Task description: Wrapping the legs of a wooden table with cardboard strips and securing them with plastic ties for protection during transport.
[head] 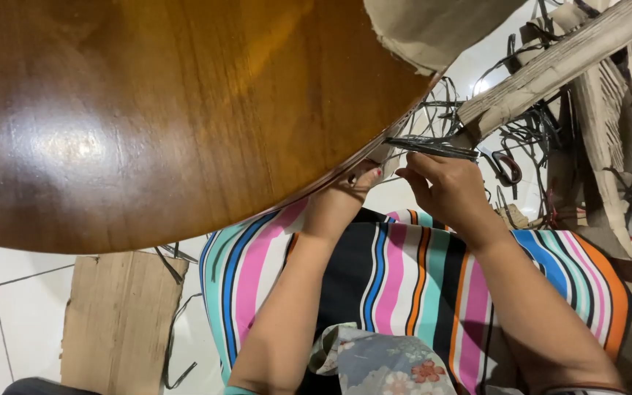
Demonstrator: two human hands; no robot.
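At the rim of the round wooden table [148, 110], just over my lap, both my hands are busy with a bundle of thin black strips [433, 148]. My right hand [451, 192] is closed around 1 end of that bundle, fingers curled and pinching the strips where they lie flat against the table's edge. My left hand [356, 183] reaches up under the rim; only its fingertips show, pressed together near the same strips, and I cannot tell whether they actually grip them or just touch the wood.

The bundle sits between my 2 hands and a long folded cardboard piece [557, 66] that slants up toward the top right. Past it, a loose tangle of more black strips [528, 132] spreads over the white tiled floor [9, 292], beside pieces of corrugated cardboard [623, 146].

No open container shows. Hanging over the table's top edge is a beige cloth or paper bag [426, 29], its inside hidden. A flat brown cardboard sheet [118, 314] lies on the tiles at my lower left, plain, without any label. My striped skirt [404, 278] fills the space below my arms.
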